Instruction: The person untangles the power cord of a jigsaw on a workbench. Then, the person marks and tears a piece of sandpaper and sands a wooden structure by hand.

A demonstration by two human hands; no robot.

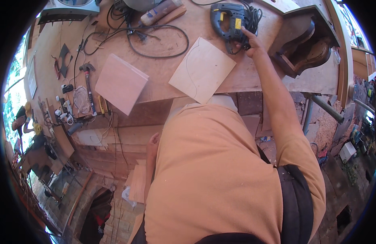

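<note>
At the far side of the workbench, my right hand [255, 45] grips the lower end of a dark jigsaw [227, 18] with yellow trim, thumb on top and fingers curled under. A black cord is bundled on the tool's right side. Nearer me lies a square light wooden board [210, 69] with a curved pencil line drawn down it; neither hand touches it. To its left, a pinkish stack of thin boards [122, 83] hangs slightly over the bench edge. My left hand [154, 140] hangs low beside my body, its fingers mostly hidden.
A dark carved wooden bracket [304, 42] stands at the bench's right end. Leftward lie a hammer [88, 81], a roll of clear tape [81, 99] and plugs [66, 112]. A looped black cable [184, 51] and a cylindrical container [159, 13] occupy the back.
</note>
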